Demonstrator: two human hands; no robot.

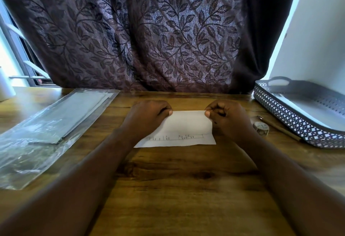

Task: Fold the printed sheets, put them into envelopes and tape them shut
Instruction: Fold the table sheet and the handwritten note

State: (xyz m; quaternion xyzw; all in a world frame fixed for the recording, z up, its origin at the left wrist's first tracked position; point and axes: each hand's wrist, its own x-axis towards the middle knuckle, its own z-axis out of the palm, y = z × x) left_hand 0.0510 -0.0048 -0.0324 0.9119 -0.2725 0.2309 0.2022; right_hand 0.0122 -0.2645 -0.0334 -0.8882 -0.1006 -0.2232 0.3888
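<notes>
1. Centre of frame: the printed sheet (pixel 183 129) lay flat on the wooden table (pixel 177 189), already doubled over, with a row of print visible along its near strip and the near edge of the lower layer showing below it.
2. Left hand (pixel 147 116), centre-left: fingers curled, thumb on top, pinching the far left corner of the sheet.
3. Right hand (pixel 228 118), centre-right: likewise curled, thumb and fingers clamped on the far right corner. Both hands held the far edge level and just off, or against, the table (the view did not settle which).
4. Step in hand, as judged: folding. The sheet was part-way through being reduced to envelope width; nothing had yet gone into an envelope.
5. Left of frame: a clear plastic pack of envelopes (pixel 61 122) lay well apart from the sheet, its open end toward the lower left.
6. Right of frame: a roll of tape (pixel 261 128) sat beside a pen (pixel 278 127), both just in front of a lattice-walled basket tray (pixel 291 118) whose pale contents were probably further sheets.
7. Upper frame: a leaf-patterned curtain (pixel 149 30) hung behind the table.
8. Next move, as judged: bring the pinched edge over squarely, align the corners, and press the crease flat before reaching left for an envelope; uneven corners would give a skewed fold that might bind on insertion.
</notes>
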